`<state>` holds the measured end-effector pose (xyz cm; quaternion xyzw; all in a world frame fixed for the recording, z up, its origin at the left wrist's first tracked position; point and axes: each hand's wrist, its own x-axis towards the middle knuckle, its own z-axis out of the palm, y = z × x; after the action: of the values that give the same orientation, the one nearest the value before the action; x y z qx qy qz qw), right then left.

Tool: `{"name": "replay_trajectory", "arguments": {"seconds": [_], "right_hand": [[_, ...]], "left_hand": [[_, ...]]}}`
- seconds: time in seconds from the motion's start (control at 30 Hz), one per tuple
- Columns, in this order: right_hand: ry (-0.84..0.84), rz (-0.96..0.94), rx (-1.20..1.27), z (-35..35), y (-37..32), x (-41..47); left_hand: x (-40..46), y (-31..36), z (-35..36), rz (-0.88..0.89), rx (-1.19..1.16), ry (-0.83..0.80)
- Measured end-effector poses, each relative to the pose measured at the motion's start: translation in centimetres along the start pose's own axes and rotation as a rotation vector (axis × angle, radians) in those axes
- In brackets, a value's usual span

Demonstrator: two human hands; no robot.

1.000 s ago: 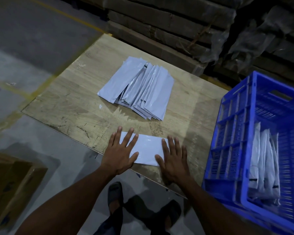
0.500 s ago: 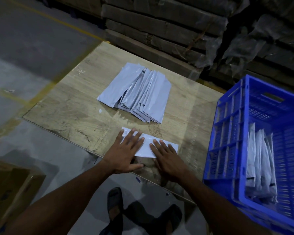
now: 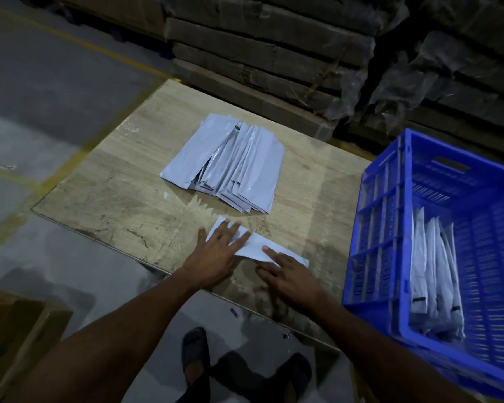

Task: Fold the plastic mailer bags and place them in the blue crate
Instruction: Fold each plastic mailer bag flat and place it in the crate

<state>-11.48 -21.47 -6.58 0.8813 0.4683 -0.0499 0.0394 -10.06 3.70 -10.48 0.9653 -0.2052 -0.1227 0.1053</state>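
Observation:
A folded white mailer bag (image 3: pixel 255 248) lies near the front edge of the wooden board (image 3: pixel 122 187). My left hand (image 3: pixel 218 253) presses flat on its left end, fingers spread. My right hand (image 3: pixel 288 276) rests on its right part, fingertips on the plastic. Farther back on the board lies a fanned pile of unfolded white mailer bags (image 3: pixel 230 164). The blue crate (image 3: pixel 390 216) stands at the right, with several folded bags (image 3: pixel 434 271) upright inside it.
Stacks of wrapped flattened cardboard (image 3: pixel 274 53) rise behind the board. A brown cardboard box (image 3: pixel 15 335) sits at the lower left. My sandalled feet (image 3: pixel 195 353) show below the board's front edge, on a grey floor with yellow lines.
Both hands have slid along the folded bag, and it now looks narrower and longer. My right hand has shifted toward the right end. The camera has tilted a little.

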Motion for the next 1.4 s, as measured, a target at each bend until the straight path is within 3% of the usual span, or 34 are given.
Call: {"name": "replay_trajectory", "arguments": {"seconds": [0.13,0.27,0.47,0.57,0.87,1.03,1.27,1.4], "right_hand": [[0.110,0.093,-0.012,-3.7,0.7,-0.7],[0.216,0.317,0.100,-7.4,2.0,-2.3],[0.499,0.537,0.179,-13.3,6.4,-6.1],[0.566,0.593,0.167,-15.9,8.6,-9.0],[0.763,0.702,0.090,-20.2,13.7,-20.5],[0.644,0.823,0.046,-16.3,16.4,-27.1],[0.229,1.035,0.116,-8.7,17.4,-31.7],[0.077,1.037,0.197,-6.6,16.9,-31.2]], "left_hand": [[-0.3,0.4,0.6,-0.115,-0.205,0.196],[-0.2,1.2,2.0,-0.106,-0.178,0.195],[2.4,4.9,2.6,-0.014,-0.056,0.087],[4.1,7.3,2.6,0.062,-0.029,0.054],[8.2,14.7,1.7,0.074,0.109,-0.206],[10.1,17.9,1.3,0.100,0.117,-0.255],[11.8,18.8,1.1,0.009,0.120,-0.378],[12.2,19.1,0.6,-0.015,0.090,-0.415]]}}
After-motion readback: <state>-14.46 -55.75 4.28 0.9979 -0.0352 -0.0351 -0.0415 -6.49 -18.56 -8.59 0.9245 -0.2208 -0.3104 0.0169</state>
